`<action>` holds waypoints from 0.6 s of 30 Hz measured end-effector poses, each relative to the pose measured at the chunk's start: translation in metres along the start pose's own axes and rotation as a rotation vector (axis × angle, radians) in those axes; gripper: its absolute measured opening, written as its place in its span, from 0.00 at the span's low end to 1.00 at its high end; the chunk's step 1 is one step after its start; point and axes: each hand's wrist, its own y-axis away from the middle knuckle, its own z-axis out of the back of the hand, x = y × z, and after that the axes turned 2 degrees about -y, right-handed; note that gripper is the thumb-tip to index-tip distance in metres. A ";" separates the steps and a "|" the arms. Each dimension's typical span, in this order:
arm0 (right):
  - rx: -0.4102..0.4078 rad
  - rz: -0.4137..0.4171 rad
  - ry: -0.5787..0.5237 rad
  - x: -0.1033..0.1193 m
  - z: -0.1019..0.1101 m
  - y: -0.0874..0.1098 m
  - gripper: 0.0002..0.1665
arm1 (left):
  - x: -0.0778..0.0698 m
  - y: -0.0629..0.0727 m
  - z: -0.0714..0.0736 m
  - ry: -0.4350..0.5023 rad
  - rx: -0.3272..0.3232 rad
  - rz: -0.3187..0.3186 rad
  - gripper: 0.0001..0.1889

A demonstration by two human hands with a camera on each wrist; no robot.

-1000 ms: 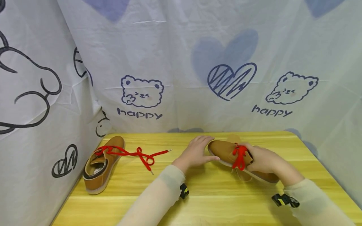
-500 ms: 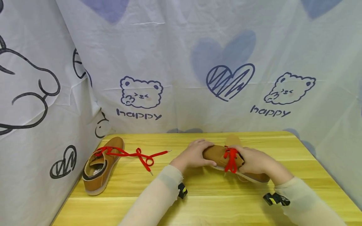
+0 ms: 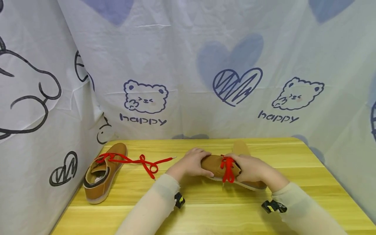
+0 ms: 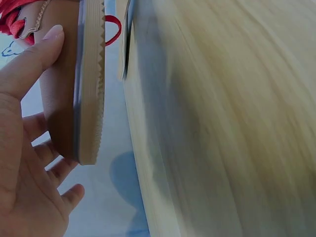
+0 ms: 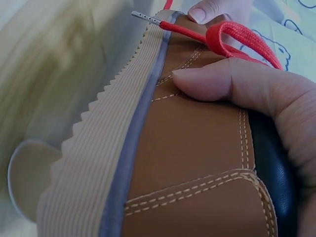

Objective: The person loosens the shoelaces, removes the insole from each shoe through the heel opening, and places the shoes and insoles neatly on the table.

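Note:
Both hands hold a brown lace-up shoe [image 3: 212, 164] just over the table, its toe pointing left. My left hand [image 3: 191, 165] grips the toe, the thumb on the near side and the other fingers behind it. At the ankle opening, my right hand [image 3: 249, 168] grips the upper, with its thumb on the brown side panel in the right wrist view. A red shoelace [image 3: 228, 171] hangs in tied loops down the near side. The ridged pale sole [image 4: 91, 89] shows clear of the wood in the left wrist view.
A matching brown shoe [image 3: 110, 182] stands at the table's left, its red lace [image 3: 149, 164] trailing loosely rightward. Behind the held shoe lies a flat tan insole-like piece [image 3: 241, 148], partly hidden. A printed white cloth [image 3: 188, 81] hangs behind the wooden table [image 3: 205, 215].
Both hands have carried the held shoe leftward and slightly nearer. My left hand has closed from beside the toe to around it. The other shoe stays put.

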 end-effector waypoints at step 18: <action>0.061 0.066 0.021 0.033 -0.017 -0.019 0.53 | 0.022 0.045 0.006 -0.039 0.035 0.040 0.49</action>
